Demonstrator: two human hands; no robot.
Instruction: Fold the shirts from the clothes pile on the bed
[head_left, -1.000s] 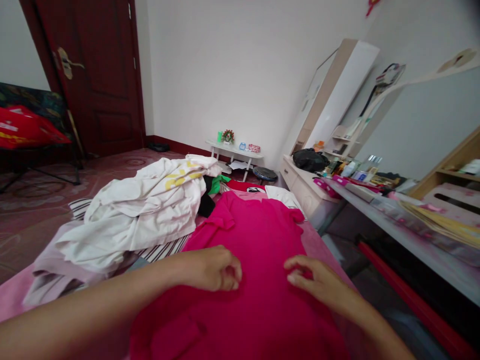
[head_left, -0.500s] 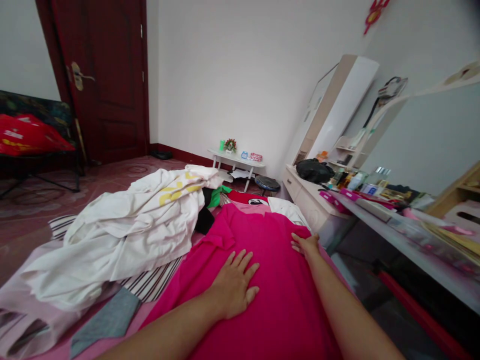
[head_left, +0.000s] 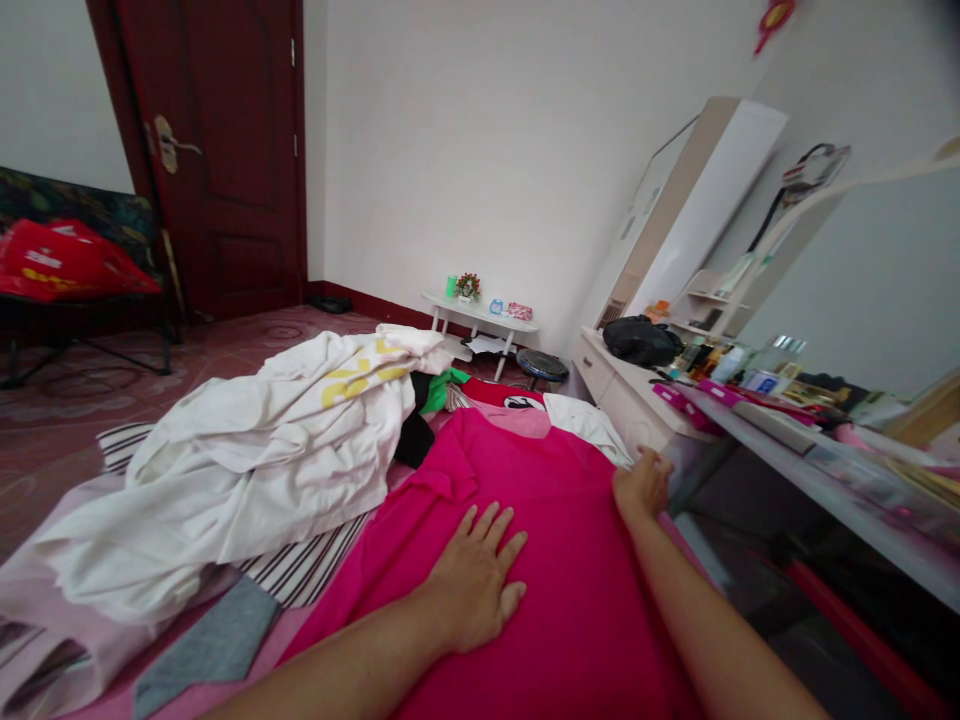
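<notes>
A bright pink T-shirt [head_left: 555, 590] lies spread out in front of me, its neckline at the far end. My left hand [head_left: 480, 580] rests flat on its middle with the fingers stretched out. At the shirt's right shoulder edge, my right hand [head_left: 643, 483] has its fingers curled in on the cloth, and the sleeve there is mostly hidden. The shirt's left sleeve lies bent, with a few creases. Left of it sits a rumpled heap of white clothing [head_left: 262, 450] with yellow print. Striped cloth [head_left: 307, 565] and a grey piece of cloth [head_left: 214, 640] show beside the heap.
Red [head_left: 491, 390] and white [head_left: 589, 425] garments lie beyond the shirt. To the right stands a dressing table [head_left: 795, 490] crowded with bottles and boxes. A round stool [head_left: 541, 366] and a low white table [head_left: 480, 312] stand near the wall. A folding chair [head_left: 82, 320] holds a red bag [head_left: 71, 262].
My right hand has moved outward to the shirt's right shoulder edge, and its spread fingers have curled. The neckline has opened out more. My left hand stays flat on the shirt.
</notes>
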